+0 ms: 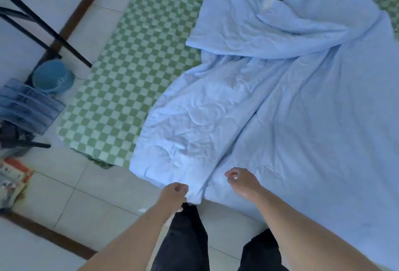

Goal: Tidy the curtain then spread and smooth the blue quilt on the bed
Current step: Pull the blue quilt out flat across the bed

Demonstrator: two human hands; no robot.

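Blue quilt (269, 108) is seen lying crumpled across the right part of the bed, its long axis running from the near edge by the person's legs up and away to the far right, where an upper portion is folded back over itself. The near left corner is drawn to a point at the foot of the bed, and the surface is creased throughout. The near corner is gripped by the left hand (173, 194), whose fingers are curled tightly round a bunched fold of the fabric. The right hand (241, 181) is held just beside it over the quilt's near edge, with fingers loosely bent and nothing held; whether it touches the cloth cannot be told.

To the left of the quilt, a green and white checked sheet (129, 72) is left uncovered on the bed. On the tiled floor (71, 201) at the left, a blue bucket (53, 77) is set beside a blue slatted plastic basket (28, 104), near the black metal legs (36, 22) of some furniture. A printed packet (13, 178) lies further along the floor; its writing is too blurred to be read. Dark trousers (185, 238) are visible below the hands.
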